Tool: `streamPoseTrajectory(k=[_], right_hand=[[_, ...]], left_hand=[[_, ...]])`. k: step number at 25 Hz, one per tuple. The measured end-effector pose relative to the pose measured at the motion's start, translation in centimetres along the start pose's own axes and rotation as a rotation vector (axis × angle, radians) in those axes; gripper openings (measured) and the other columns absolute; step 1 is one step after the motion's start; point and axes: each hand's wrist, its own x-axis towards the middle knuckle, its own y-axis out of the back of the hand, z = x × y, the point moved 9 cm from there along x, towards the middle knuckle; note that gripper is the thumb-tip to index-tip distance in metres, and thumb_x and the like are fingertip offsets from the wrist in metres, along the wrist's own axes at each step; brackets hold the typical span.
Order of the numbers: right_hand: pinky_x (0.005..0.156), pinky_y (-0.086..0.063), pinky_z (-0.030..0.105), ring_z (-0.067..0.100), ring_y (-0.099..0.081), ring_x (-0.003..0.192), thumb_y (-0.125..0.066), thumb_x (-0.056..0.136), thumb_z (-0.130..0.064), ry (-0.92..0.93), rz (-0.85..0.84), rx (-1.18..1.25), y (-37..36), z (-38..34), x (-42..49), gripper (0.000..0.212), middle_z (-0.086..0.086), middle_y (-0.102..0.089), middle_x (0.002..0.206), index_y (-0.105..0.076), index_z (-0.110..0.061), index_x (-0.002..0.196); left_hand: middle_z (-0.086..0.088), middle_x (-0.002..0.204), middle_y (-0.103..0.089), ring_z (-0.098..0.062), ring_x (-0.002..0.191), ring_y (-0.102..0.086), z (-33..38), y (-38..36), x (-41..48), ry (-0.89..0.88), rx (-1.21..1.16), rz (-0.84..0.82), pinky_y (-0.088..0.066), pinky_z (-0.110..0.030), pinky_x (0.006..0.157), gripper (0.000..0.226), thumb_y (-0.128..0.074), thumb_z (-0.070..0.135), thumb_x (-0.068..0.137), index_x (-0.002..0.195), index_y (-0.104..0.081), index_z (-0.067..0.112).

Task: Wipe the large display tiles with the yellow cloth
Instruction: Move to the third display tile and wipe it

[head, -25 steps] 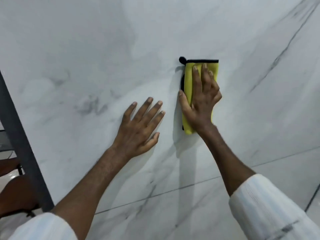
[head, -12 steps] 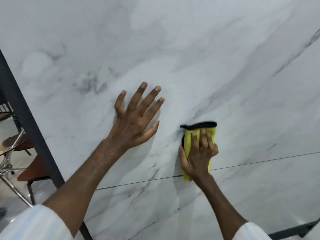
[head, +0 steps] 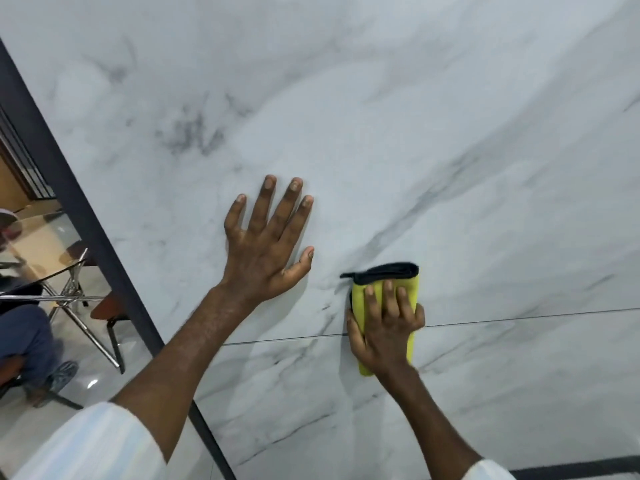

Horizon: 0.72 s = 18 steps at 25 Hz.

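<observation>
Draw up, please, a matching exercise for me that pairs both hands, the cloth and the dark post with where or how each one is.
Things:
1. left hand
2. right hand
3. yellow cloth
4. dark frame post

States:
a. presses the yellow cloth over the joint
b. lies flat on the tile, fingers spread
c. runs along the tile's left edge
d. folded, black-trimmed, beneath a hand

Pairs: 1-b; 2-a; 3-d; 4-c
</observation>
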Motion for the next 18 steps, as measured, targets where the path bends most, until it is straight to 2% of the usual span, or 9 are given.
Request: streamPoseTrajectory(k=[3,7,9,12,16,18], right_hand=[[0.096,-0.038,0.062,0.028,-0.024,0.148,-0.048,0.096,-0.052,-0.063,0.011,0.067,0.5,-0.4,2.4,0.065,-0.003,-0.014,0.172,-0.033,-0.028,0.155],[0.100,-0.036,0.063,0.028,-0.030,0.147,-0.054,0.092,-0.049,0.000,0.139,0.053,3.7,-4.6,14.2,0.069,0.008,-0.031,0.163,-0.041,-0.023,0.154],[0.101,-0.035,0.063,0.028,-0.031,0.147,-0.056,0.091,-0.047,-0.020,0.189,0.048,4.3,-6.1,17.1,0.070,0.010,-0.035,0.162,-0.043,-0.021,0.154],[0.103,-0.035,0.064,0.028,-0.029,0.148,-0.056,0.092,-0.046,-0.041,0.163,0.030,2.5,-6.6,12.6,0.070,0.008,-0.029,0.165,-0.039,-0.022,0.156],[0.098,-0.038,0.063,0.031,-0.027,0.145,-0.055,0.090,-0.048,0.046,-0.042,-0.022,-1.2,-7.9,0.1,0.071,0.002,-0.022,0.166,-0.035,-0.027,0.155],[0.094,-0.039,0.062,0.030,-0.028,0.144,-0.057,0.088,-0.050,0.009,-0.059,0.001,-1.3,-8.1,0.0,0.069,0.000,-0.024,0.165,-0.040,-0.028,0.151]], left_hand=[[-0.010,0.173,-0.020,-0.032,0.161,-0.018,-1.7,2.1,-0.4,-0.029,-0.068,0.002,-0.011,-0.058,0.119,0.072,-0.053,0.045,0.100,0.163,-0.036,0.014],[-0.010,0.176,-0.011,-0.032,0.162,-0.012,-6.5,1.8,-2.4,-0.036,0.054,-0.056,-0.006,-0.059,0.120,0.078,-0.045,0.051,0.103,0.168,-0.020,0.015],[-0.009,0.175,-0.012,-0.032,0.162,-0.011,-6.7,1.1,-2.8,-0.056,0.078,-0.056,-0.005,-0.061,0.122,0.079,-0.045,0.051,0.103,0.168,-0.019,0.015],[-0.009,0.174,-0.017,-0.030,0.162,-0.011,-6.1,0.8,-2.6,-0.038,0.033,-0.057,-0.005,-0.061,0.123,0.080,-0.050,0.049,0.099,0.167,-0.023,0.015],[-0.009,0.174,-0.018,-0.031,0.161,-0.017,-7.0,2.2,-2.3,-0.102,-0.057,-0.058,-0.013,-0.058,0.119,0.079,-0.055,0.045,0.097,0.165,-0.030,0.015],[-0.011,0.173,-0.020,-0.032,0.161,-0.017,-9.0,4.0,-0.2,-0.120,-0.073,0.000,-0.018,-0.058,0.118,0.076,-0.056,0.045,0.096,0.163,-0.037,0.014]])
